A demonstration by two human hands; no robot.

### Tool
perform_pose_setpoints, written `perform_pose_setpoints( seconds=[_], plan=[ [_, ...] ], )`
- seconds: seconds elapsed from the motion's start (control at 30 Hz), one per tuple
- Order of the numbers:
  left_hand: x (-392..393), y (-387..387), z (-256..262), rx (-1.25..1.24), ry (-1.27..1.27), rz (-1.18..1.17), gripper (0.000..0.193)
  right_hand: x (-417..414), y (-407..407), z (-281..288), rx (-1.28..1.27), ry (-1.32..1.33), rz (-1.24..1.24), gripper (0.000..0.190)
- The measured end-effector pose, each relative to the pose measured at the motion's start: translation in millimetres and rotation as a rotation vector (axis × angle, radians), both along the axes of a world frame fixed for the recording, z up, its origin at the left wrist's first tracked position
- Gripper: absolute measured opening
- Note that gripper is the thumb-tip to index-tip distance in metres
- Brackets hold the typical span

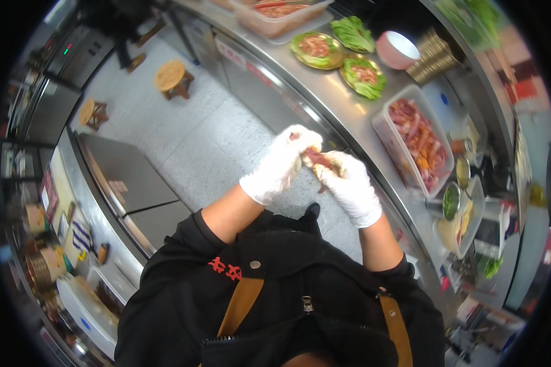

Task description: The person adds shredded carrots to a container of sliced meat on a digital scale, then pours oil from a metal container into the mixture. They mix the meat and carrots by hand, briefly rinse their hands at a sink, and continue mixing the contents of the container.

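Observation:
Both hands wear white disposable gloves and meet in front of my chest, above the floor beside the steel counter. A dark red strip of raw meat (pixel 317 158) stretches between them. My left hand (pixel 290 153) pinches its upper end, and my right hand (pixel 346 179) grips the lower end, with a bit of meat dangling below the fingers. To the right on the counter stands a clear plastic tub of sliced raw meat (pixel 415 133) with orange pieces among the strips. Beyond it, two gold plates (pixel 334 57) carry lettuce topped with meat.
Past the plates are a lettuce bunch (pixel 352 34), stacked pink-white bowls (pixel 397 49), stacked gold plates (pixel 434 55) and another meat tub (pixel 280 23). A bowl of chopped greens (pixel 451 201) sits nearer me. Wooden stools (pixel 171 75) stand on the floor; a person's legs (pixel 124 50) show behind.

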State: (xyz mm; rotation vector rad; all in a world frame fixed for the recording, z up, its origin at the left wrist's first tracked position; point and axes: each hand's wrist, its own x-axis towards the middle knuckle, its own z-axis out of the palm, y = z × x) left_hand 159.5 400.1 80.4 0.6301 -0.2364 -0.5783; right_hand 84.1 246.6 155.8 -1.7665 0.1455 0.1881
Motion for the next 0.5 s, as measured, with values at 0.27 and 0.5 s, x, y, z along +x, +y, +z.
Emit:
perform_pose_setpoints(
  seconds=[0.27,0.5],
  plan=[
    [8.7,-14.8,43.7,0.203,0.037,-0.312,0.041,-38.2,-38.4,25.1,0.320,-0.054,-0.323,0.024],
    [-41.7,-78.3,68.7,0.349,-0.175,-0.394,0.028,-70.3,-67.8,12.6,0.369,-0.105,-0.356,0.022]
  ],
)
